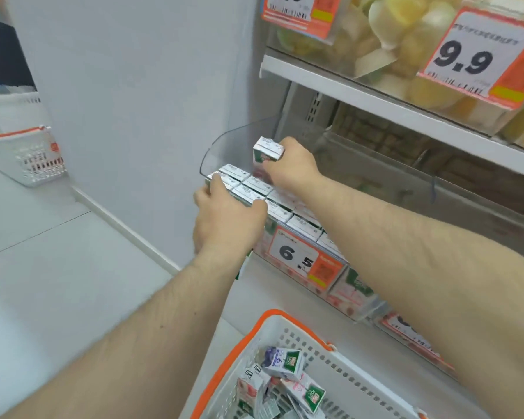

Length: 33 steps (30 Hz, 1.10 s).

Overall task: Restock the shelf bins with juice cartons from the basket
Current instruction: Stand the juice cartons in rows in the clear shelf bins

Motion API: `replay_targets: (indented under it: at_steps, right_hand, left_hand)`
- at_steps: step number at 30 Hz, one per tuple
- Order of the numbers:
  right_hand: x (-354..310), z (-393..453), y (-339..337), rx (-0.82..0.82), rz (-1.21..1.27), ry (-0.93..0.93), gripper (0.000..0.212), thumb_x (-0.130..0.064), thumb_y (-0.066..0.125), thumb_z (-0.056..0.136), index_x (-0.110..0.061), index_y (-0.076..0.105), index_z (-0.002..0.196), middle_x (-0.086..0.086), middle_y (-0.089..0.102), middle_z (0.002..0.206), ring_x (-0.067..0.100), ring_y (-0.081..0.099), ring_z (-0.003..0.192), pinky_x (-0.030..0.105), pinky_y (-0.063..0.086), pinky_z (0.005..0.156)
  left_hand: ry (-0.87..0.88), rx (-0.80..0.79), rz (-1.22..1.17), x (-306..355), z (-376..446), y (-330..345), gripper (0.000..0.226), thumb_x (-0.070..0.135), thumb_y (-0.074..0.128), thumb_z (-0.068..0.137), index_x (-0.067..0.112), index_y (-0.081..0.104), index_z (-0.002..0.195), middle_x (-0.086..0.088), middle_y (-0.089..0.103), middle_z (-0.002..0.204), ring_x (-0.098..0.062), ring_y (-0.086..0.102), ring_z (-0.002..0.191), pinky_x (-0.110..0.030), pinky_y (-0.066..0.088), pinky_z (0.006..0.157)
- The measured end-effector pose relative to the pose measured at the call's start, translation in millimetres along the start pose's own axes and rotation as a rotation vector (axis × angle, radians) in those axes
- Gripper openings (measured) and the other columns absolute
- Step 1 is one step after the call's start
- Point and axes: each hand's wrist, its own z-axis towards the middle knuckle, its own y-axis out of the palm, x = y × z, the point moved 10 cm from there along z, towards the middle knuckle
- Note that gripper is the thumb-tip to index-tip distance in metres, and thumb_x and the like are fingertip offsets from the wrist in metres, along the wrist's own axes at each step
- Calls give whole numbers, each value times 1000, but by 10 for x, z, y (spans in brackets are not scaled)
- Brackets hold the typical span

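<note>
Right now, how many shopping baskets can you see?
2: one white basket with an orange rim right below the arms, holding juice cartons; another basket on the floor at far left.

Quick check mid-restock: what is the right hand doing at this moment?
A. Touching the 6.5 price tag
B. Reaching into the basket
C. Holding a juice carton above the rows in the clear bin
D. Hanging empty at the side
C: the right hand grips a juice carton raised over the filled rows in the clear bin.

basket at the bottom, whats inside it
Inside the white basket with the orange rim lie loose juice cartons, tumbled at angles. The frame edge cuts off the rest, so how many remain cannot be seen.
</note>
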Motion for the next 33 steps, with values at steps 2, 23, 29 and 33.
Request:
replay_targets:
  at_steps: [2,23,29,33]
  right_hand:
    - [108,201,208,-50,-31,76,26,-23,62,91,-11,53,113,8,62,105,27,58,93,30,44,68]
    - [506,45,796,-608,542,523,30,-36,53,98,-14,69,111,6,73,101,26,66,88,39,51,88]
    - [547,11,806,-656,418,554,37,-54,51,96,-20,66,97,2,74,87,24,68,77,37,51,84]
    - [521,-46,611,-550,157,482,53,-67,49,91,-18,65,104,2,72,88,24,69,74,35,55,74]
  left_hand:
    - [-23,-6,38,-19,22,15,55,39,59,80,28,40,131,1,38,126,-27,54,80,-34,41,72]
    - [15,-75,107,13,-31,157,71,37,47,90,19,15,151,-3,14,158,-32,57,111,-37,48,76]
    - [-2,-83,46,33,-46,149,76,35,51,90,26,9,152,-2,18,154,-29,58,105,-35,47,72]
    - [37,-26,-43,174,-145,-20,81,37,54,92,31,1,152,-2,29,136,-19,50,90,-31,41,66]
